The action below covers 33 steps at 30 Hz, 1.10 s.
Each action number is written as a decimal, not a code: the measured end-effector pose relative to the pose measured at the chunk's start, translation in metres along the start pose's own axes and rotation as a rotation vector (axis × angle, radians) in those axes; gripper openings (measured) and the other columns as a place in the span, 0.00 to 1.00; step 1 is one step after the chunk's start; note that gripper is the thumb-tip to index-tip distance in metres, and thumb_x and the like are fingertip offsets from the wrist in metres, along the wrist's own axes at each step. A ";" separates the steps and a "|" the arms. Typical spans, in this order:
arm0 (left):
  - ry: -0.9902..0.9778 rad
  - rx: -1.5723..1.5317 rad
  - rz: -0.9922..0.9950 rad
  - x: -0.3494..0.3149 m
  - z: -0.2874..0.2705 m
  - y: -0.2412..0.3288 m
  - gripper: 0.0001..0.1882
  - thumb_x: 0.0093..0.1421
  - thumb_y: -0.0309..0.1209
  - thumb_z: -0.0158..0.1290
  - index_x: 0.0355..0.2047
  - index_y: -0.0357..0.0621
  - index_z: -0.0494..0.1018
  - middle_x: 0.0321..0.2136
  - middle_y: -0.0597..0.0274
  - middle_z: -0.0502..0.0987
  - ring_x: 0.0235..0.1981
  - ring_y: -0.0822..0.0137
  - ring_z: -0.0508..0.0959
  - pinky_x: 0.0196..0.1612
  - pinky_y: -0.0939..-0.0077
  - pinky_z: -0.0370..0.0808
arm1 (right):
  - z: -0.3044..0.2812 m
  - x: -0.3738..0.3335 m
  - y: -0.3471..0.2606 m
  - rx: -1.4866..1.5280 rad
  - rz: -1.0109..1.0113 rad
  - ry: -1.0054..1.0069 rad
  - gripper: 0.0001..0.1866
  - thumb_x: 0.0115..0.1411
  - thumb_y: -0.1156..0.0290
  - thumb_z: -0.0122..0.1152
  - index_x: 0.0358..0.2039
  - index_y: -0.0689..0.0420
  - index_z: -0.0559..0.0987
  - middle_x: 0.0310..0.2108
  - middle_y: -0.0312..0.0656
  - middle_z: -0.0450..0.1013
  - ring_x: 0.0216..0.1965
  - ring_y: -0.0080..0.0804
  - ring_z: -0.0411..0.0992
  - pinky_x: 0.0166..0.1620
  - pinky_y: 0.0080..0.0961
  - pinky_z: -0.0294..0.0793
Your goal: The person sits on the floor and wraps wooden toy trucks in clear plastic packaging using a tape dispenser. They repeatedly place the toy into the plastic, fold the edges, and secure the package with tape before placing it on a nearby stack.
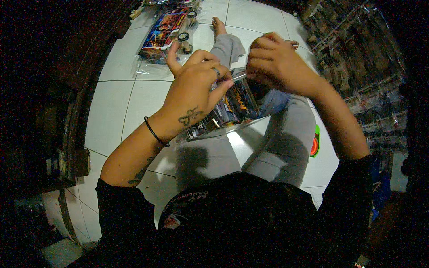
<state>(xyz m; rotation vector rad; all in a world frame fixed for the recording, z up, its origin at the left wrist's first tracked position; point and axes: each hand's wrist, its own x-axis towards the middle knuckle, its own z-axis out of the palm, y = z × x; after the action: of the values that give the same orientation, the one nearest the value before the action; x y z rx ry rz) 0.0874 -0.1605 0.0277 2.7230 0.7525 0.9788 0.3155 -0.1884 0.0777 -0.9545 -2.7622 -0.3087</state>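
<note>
A clear plastic bag (219,132) with a dark printed card (239,102) inside rests across my grey-trousered legs. My left hand (196,80) pinches the bag's upper edge between thumb and fingers, its little finger raised. Across from it, my right hand (275,62) is closed with curled fingers at the other end of that edge. A pale strip of plastic stretches between the two hands. The right fingertips are turned away, so their exact hold is partly hidden. Some bluish plastic shows below the right hand.
On the white tile floor (107,100), a toy vehicle with black wheels (183,37) lies in clear packaging with a colourful card (163,31). A green and orange round object (315,142) sits beside my right leg. Dark furniture (67,89) stands left; plastic-wrapped stacks (357,58) stand right.
</note>
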 end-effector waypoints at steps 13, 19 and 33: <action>-0.328 0.062 -0.182 -0.008 -0.041 -0.005 0.08 0.49 0.37 0.62 0.25 0.50 0.75 0.32 0.70 0.76 0.48 0.67 0.72 0.63 0.50 0.35 | 0.025 -0.007 -0.002 0.115 0.052 0.114 0.11 0.42 0.67 0.66 0.27 0.54 0.77 0.29 0.32 0.72 0.41 0.33 0.67 0.47 0.34 0.62; 0.053 -0.021 -0.090 -0.005 -0.008 0.001 0.09 0.52 0.38 0.58 0.30 0.49 0.76 0.28 0.68 0.76 0.42 0.66 0.73 0.60 0.50 0.39 | 0.019 -0.005 -0.004 0.198 0.077 0.084 0.09 0.43 0.69 0.66 0.27 0.55 0.77 0.29 0.32 0.71 0.40 0.33 0.67 0.47 0.33 0.62; -0.098 -0.168 -0.194 0.011 0.020 0.001 0.11 0.57 0.37 0.51 0.30 0.43 0.76 0.27 0.61 0.76 0.43 0.64 0.72 0.59 0.48 0.47 | 0.039 -0.014 -0.011 -0.160 -0.055 0.110 0.12 0.45 0.65 0.57 0.32 0.52 0.76 0.36 0.33 0.70 0.44 0.32 0.67 0.54 0.40 0.60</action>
<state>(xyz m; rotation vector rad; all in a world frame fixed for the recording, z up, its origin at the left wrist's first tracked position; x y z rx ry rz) 0.1073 -0.1552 0.0180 2.4807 0.8558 0.8202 0.3143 -0.1948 0.0352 -0.8690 -2.6985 -0.5811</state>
